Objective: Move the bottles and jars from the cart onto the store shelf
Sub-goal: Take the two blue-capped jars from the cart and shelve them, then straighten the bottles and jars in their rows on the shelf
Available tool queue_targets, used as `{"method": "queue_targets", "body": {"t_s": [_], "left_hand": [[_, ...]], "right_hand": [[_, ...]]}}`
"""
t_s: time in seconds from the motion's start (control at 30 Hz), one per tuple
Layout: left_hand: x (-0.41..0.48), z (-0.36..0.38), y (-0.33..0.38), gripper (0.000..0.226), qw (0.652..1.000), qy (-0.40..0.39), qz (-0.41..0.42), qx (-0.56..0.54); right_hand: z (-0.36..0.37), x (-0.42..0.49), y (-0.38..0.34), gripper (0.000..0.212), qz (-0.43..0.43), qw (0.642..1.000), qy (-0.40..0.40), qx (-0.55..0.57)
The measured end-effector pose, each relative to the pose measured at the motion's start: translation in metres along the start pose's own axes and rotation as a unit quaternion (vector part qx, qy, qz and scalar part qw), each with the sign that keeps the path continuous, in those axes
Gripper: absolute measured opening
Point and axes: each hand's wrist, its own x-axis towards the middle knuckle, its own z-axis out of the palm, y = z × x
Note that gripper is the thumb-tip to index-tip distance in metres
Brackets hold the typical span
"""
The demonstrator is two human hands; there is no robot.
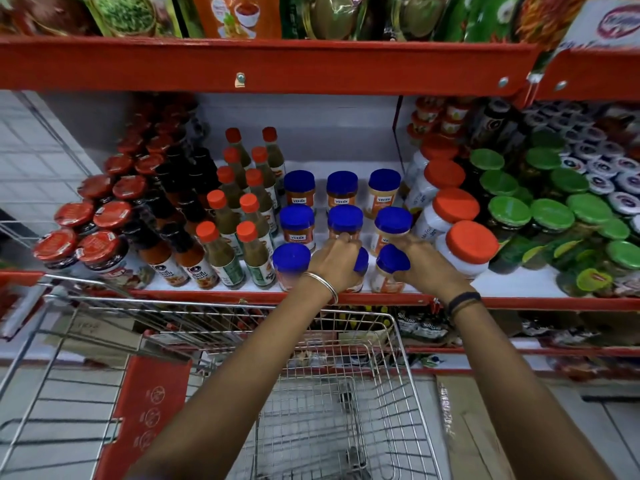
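Blue-lidded jars stand in three rows on the white store shelf (512, 285). My left hand (337, 263) is wrapped over the middle front jar (361, 263), hiding most of it; its fingertips touch the jar behind (345, 220). My right hand (424, 261) grips the right front jar (389, 268) from its right side. Another blue-lidded jar (291, 263) stands free at the front left. The wire cart (398, 341) sits below my arms, and no bottles or jars show in its basket.
Orange-capped sauce bottles (221, 251) and red-lidded jars (97, 249) fill the shelf to the left. White jars with orange lids (467, 245) and green-lidded jars (550, 216) crowd the right. A red upper shelf (277, 64) overhangs. Flattened cardboard (460, 427) lies right of the cart.
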Motion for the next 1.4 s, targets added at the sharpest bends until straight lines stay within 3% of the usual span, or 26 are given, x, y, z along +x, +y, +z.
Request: {"method": "queue_targets", "body": {"t_s": [0.2, 0.37, 0.47, 0.57, 0.7, 0.83, 1.1, 1.23, 1.4], "left_hand": [[-0.022, -0.009, -0.001, 0.050, 1.000, -0.002, -0.006, -0.010], [-0.077, -0.036, -0.032, 0.032, 0.984, 0.166, 0.036, -0.062], [-0.102, -0.066, -0.068, 0.025, 0.972, 0.229, 0.031, -0.032], [-0.109, -0.098, -0.108, 0.025, 0.968, 0.252, 0.002, 0.008], [-0.098, -0.121, -0.154, 0.041, 0.989, 0.126, -0.015, 0.078], [-0.091, -0.131, -0.172, 0.037, 0.995, 0.013, 0.006, 0.097], [-0.081, -0.130, -0.184, 0.024, 0.995, 0.009, -0.006, 0.100], [-0.079, -0.129, -0.185, 0.024, 0.997, 0.006, -0.026, 0.075], [-0.081, -0.122, -0.190, 0.035, 0.999, 0.003, -0.030, 0.019]], "right_hand": [[0.003, -0.019, -0.012, 0.077, 0.019, 0.999, 0.049, -0.003], [0.000, -0.046, -0.081, 0.055, -0.043, 0.977, 0.172, 0.121], [0.005, -0.042, -0.129, 0.040, -0.120, 0.967, 0.161, 0.158], [0.008, -0.018, -0.170, 0.039, -0.156, 0.966, 0.121, 0.168], [0.020, 0.029, -0.200, 0.049, -0.184, 0.978, 0.056, 0.081], [0.029, 0.057, -0.210, 0.049, -0.179, 0.983, -0.018, 0.023], [0.041, 0.069, -0.212, 0.030, -0.144, 0.987, 0.068, 0.009], [0.044, 0.068, -0.219, 0.033, -0.134, 0.985, 0.105, -0.009], [0.054, 0.066, -0.217, 0.045, -0.084, 0.986, 0.041, 0.139]]}}
